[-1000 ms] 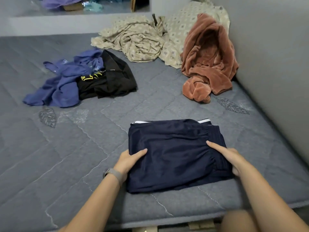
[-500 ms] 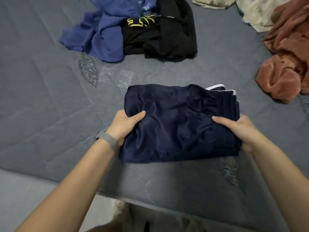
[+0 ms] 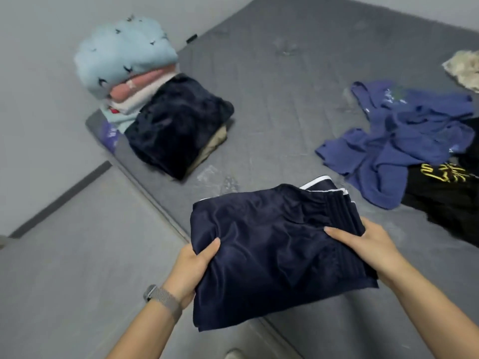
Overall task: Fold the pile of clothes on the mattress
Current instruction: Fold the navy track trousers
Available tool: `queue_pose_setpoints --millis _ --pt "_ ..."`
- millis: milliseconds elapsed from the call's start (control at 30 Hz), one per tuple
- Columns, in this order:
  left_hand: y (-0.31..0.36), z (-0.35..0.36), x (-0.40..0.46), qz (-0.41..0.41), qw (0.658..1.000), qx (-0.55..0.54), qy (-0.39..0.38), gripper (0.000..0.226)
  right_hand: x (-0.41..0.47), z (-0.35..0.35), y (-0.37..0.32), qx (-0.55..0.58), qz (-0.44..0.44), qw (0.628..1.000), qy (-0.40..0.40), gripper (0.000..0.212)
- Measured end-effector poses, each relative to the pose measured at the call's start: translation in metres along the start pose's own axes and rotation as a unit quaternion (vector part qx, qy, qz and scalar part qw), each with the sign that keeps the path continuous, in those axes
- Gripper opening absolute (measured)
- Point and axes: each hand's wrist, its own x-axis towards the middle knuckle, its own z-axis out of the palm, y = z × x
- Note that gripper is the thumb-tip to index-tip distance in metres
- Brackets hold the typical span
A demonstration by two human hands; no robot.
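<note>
Grey quilted mattress [image 3: 298, 81] fills most of the view, its corner meeting a pale grey floor [image 3: 64, 255] at lower left. I hold a folded pair of navy shorts [image 3: 272, 250] just above the mattress's near edge, partly over the floor. My left hand [image 3: 190, 265] grips the left edge, thumb on top and fingers hidden beneath the cloth; a mesh-band watch [image 3: 162, 299] sits on that wrist. My right hand [image 3: 373, 247] pinches the right side near the gathered waistband, thumb laid flat across the fabric, the rest of the fingers underneath. The shorts form a rough rectangle whose long axis runs left to right between my hands, tilted slightly so the right end sits farther from me. The waistband lies at the right end, and thin white trim shows along the far edge. Near the mattress corner, well apart from the shorts, stands a stack of folded clothes [image 3: 124, 73] topped by a light-blue patterned piece, with a dark navy folded garment [image 3: 178, 125] touching its near side. To the right, a crumpled blue garment [image 3: 394, 146] lies unfolded beside a black garment with yellow print [image 3: 445, 193]. A beige cloth [image 3: 464, 68] shows at the far right edge.
</note>
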Motion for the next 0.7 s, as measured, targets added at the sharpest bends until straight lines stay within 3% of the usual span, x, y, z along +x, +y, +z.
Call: queue_pose_setpoints --millis 267,567,633,700 --pt "0.071 -0.108 0.043 0.027 0.996 -0.041 0.071 0.017 0.058 0.129 -0.099 -0.021 -0.055 0.997 -0.048 0.022" --pt "0.203 -0.157 0.161 0.086 0.975 -0.177 0.106 0.026 0.209 0.222 -0.306 -0.1 -0.178 0.972 -0.112 0.024" --pt "0.22 -0.165 0.203 0.084 0.972 -0.188 0.116 0.029 0.254 0.245 -0.338 -0.141 -0.196 0.966 -0.092 0.034" --pt "0.223 -0.172 0.245 0.078 0.972 -0.134 0.179 0.039 0.297 0.273 -0.353 -0.258 -0.205 0.944 -0.03 0.063"
